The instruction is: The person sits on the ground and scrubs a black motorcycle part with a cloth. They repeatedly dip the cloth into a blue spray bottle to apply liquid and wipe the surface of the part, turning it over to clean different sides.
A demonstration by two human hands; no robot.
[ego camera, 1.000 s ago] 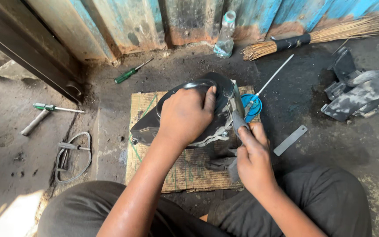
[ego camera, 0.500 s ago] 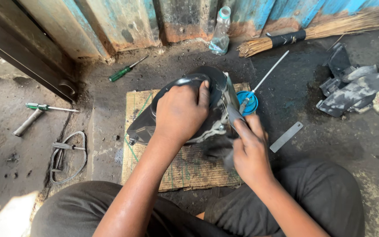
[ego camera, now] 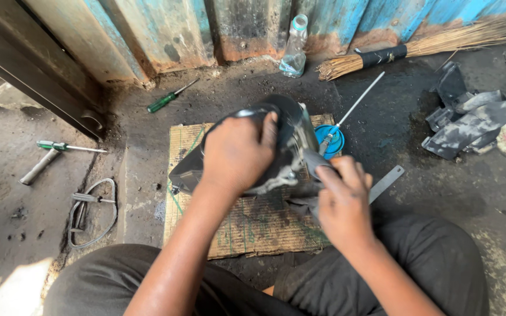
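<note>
On the mat (ego camera: 247, 234), left hand (ego camera: 238, 153) clamps the black part (ego camera: 285, 126); right hand (ego camera: 342, 199) grips a tool (ego camera: 311, 161).

A dark, stained concrete floor (ego camera: 147, 152) carries a worn woven mat (ego camera: 247, 225), on which a black curved machine housing (ego camera: 288, 126) rests. Directly on the floor lie two green-handled screwdrivers (ego camera: 168, 99) (ego camera: 65, 146), a bent wire loop (ego camera: 92, 210), a clear plastic bottle (ego camera: 294, 55), a straw broom (ego camera: 428, 44), a flat metal strip (ego camera: 386, 182) and grey plastic panels (ego camera: 464, 123).
</note>
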